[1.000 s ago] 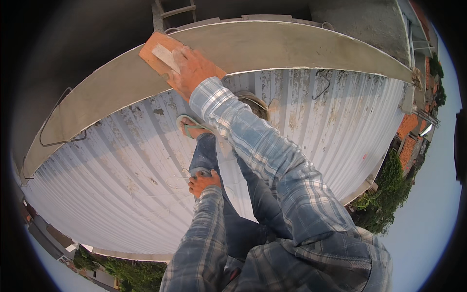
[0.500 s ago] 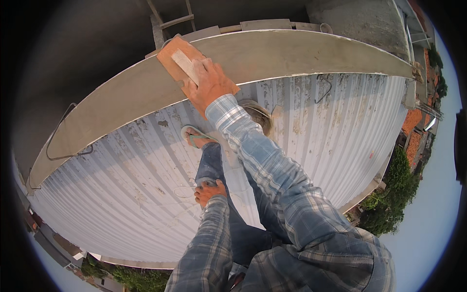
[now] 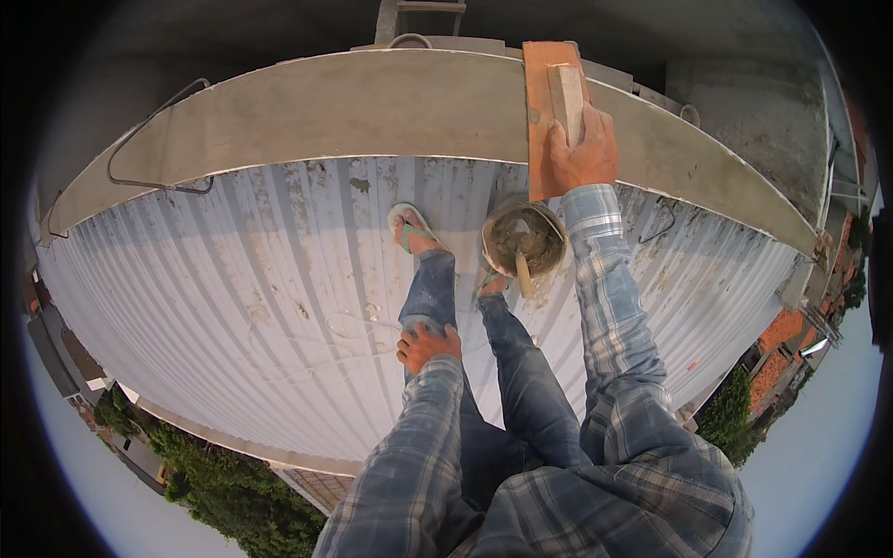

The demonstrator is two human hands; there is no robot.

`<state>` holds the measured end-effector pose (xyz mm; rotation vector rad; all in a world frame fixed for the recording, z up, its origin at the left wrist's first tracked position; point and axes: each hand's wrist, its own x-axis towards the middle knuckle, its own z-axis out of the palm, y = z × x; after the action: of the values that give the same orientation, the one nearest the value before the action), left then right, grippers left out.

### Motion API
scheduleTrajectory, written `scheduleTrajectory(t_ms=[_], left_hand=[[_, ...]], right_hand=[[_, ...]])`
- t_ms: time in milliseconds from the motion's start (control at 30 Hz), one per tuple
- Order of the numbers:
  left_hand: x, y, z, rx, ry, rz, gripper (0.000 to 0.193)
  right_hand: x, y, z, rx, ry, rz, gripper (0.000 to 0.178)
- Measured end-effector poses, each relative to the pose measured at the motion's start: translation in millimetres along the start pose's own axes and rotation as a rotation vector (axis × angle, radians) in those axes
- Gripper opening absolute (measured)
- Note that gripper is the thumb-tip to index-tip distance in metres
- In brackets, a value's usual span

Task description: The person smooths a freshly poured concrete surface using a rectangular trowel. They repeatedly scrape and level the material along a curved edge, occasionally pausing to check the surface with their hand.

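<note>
My right hand (image 3: 588, 153) grips the pale handle of an orange-brown wooden plastering float (image 3: 539, 116). The float lies flat across the grey mortar-covered wall top (image 3: 372, 107), right of its middle, and reaches past both edges. My left hand (image 3: 428, 346) rests on my left knee, its fingers bent over the jeans. Just below the float, near my right foot, stands a bucket (image 3: 486, 244) with grey mortar inside. A trowel handle (image 3: 524, 276) sticks out over the bucket's near rim.
I stand in flip-flops on a ribbed metal roof (image 3: 279, 298) spotted with dried mortar. Bent wire hooks (image 3: 158, 184) hang over the wall at the left, and another hook (image 3: 659, 221) lies at the right. A thin string (image 3: 349, 325) crosses the sheets. Beyond the wall is a dark drop with a ladder (image 3: 430, 7).
My right hand has swept the float along the wall from left to right and turned it more upright in view. The bucket, formerly behind my arm, now shows. My left hand stays on the knee.
</note>
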<state>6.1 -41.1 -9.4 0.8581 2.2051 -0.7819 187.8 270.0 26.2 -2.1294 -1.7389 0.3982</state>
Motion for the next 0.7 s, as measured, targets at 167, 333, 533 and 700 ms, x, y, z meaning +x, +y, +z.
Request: scheduleTrajectory(t_ms=[167,333,533,700], left_hand=[[-1,7,-11,0.004,-0.016,0.026,0.062],[5,-1,-14,0.005,0.011,-0.002,0.062],[2,4,-6,0.008,0.023,0.047,0.062],[5,-4,-8,0.014,-0.024,-0.03,0.065]], right_hand=[[-7,-103,51,0.042,-0.299,-0.342,0.042],[-10,44,-13,-0.061,-0.045,-0.113,0.045],[37,25,-8,-0.1,0.01,-0.142,0.05],[16,67,-16,-0.133,-0.039,-0.084,0.048]])
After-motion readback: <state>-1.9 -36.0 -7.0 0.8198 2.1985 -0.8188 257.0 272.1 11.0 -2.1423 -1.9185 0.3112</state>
